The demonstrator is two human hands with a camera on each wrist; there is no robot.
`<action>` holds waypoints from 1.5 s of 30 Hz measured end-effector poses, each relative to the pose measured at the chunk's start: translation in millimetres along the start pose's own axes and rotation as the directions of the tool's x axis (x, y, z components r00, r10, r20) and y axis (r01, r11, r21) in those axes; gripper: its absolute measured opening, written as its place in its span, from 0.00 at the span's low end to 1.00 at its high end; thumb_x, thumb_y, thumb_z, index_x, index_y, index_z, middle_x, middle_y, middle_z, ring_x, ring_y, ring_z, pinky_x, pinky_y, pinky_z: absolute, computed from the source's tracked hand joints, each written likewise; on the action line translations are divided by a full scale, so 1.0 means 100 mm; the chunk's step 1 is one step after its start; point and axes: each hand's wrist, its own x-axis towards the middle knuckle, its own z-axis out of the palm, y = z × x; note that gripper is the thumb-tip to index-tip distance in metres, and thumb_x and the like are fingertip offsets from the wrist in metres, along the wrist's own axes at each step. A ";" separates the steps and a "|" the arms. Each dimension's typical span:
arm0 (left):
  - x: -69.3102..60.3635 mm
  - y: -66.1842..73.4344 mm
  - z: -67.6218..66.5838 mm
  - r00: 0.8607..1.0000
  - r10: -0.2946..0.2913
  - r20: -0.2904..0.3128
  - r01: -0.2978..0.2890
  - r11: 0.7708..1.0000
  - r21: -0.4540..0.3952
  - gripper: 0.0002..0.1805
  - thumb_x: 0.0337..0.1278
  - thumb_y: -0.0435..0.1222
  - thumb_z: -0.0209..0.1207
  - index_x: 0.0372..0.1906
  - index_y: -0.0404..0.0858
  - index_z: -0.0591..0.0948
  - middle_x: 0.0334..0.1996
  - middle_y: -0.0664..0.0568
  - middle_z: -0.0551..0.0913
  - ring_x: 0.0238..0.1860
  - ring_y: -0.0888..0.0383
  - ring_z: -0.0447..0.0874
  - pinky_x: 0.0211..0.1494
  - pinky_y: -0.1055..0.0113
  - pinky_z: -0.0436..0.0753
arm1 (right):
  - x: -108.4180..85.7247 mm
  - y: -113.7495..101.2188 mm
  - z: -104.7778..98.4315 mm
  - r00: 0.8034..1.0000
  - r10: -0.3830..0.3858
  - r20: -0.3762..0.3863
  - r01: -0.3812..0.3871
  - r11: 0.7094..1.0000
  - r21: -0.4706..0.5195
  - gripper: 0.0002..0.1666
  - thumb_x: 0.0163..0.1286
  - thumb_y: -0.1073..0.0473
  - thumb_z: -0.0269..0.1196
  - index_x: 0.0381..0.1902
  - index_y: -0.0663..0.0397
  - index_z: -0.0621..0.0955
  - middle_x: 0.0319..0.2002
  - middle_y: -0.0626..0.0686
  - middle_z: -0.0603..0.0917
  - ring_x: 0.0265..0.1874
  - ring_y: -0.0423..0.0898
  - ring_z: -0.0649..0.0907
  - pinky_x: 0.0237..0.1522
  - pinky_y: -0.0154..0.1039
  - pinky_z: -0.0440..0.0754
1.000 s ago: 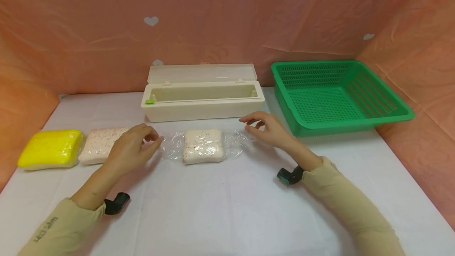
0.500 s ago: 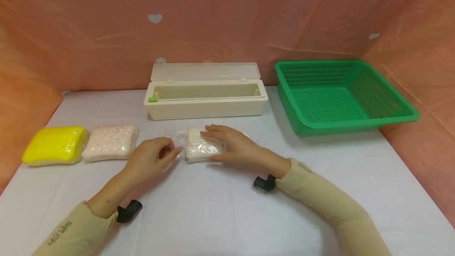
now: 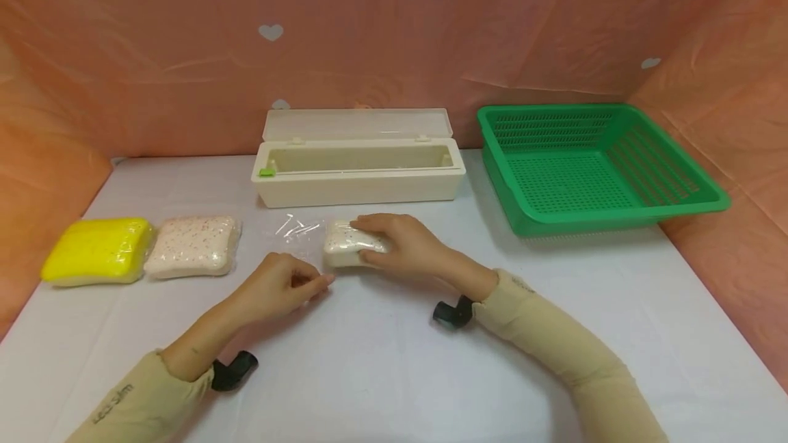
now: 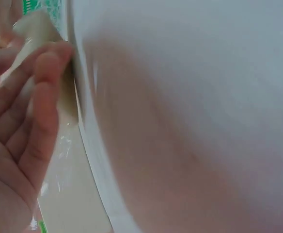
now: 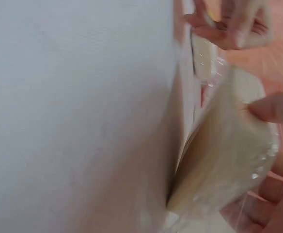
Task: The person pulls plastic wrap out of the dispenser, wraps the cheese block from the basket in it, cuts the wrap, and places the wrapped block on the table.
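A white, red-speckled pillow-shaped block (image 3: pixel 347 245) in clear plastic film is in my right hand (image 3: pixel 409 245). Thumb and fingers grip its right end, and in the right wrist view the block (image 5: pixel 228 150) tilts, one edge raised off the table. Loose film (image 3: pixel 295 227) spreads out at its left. My left hand (image 3: pixel 277 289) hovers just left of the block and nearer me, fingers loosely bent and thumb pointing right, with nothing seen between them. The left wrist view shows this hand (image 4: pixel 25 131) close to the blurred block. Part of the block is hidden behind the right fingers.
At the left lie a film-wrapped yellow block (image 3: pixel 98 251) and a pinkish speckled block (image 3: pixel 193 245). Behind the hands stands a long white box (image 3: pixel 360 190), lid raised, with a green slider (image 3: pixel 267 172). A green basket (image 3: pixel 603 214) stands at the back right on the white-covered table (image 3: pixel 382 374).
My right hand has moved left onto the speckled block, gripped it and tilted it. My left hand has moved right and nearer me, away from the pinkish block.
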 end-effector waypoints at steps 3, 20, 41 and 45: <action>0.05 0.01 0.02 0.998 -0.061 0.004 0.061 0.998 -0.034 0.11 0.63 0.39 0.59 0.30 0.40 0.87 0.15 0.58 0.78 0.18 0.66 0.72 0.23 0.73 0.72 | 0.03 0.05 -0.04 0.995 0.086 -0.047 -0.076 0.981 0.176 0.24 0.65 0.55 0.62 0.58 0.56 0.79 0.54 0.54 0.83 0.54 0.46 0.81 0.57 0.41 0.76; 0.33 0.06 0.14 0.865 -0.494 -0.089 0.428 0.819 -0.383 0.23 0.59 0.48 0.62 0.45 0.33 0.70 0.47 0.38 0.83 0.46 0.55 0.81 0.44 0.69 0.72 | -0.02 0.09 0.01 0.902 0.407 0.143 -0.393 0.640 0.660 0.18 0.68 0.57 0.44 0.36 0.64 0.76 0.30 0.47 0.76 0.33 0.37 0.75 0.41 0.31 0.76; 0.51 0.07 0.14 0.875 -0.482 0.049 0.473 0.829 -0.299 0.32 0.59 0.47 0.60 0.58 0.25 0.73 0.49 0.38 0.82 0.45 0.54 0.80 0.45 0.68 0.77 | -0.12 0.32 0.04 0.874 0.433 0.220 -0.471 0.644 0.603 0.27 0.66 0.63 0.56 0.61 0.73 0.71 0.45 0.62 0.81 0.33 0.41 0.82 0.41 0.35 0.83; 0.52 0.08 0.12 0.869 -0.491 0.067 0.486 0.818 -0.306 0.33 0.58 0.45 0.62 0.59 0.24 0.71 0.49 0.38 0.80 0.43 0.56 0.79 0.42 0.71 0.78 | -0.11 0.34 0.03 0.884 0.418 0.209 -0.460 0.702 0.543 0.27 0.63 0.66 0.56 0.61 0.70 0.71 0.46 0.62 0.82 0.36 0.44 0.83 0.43 0.35 0.82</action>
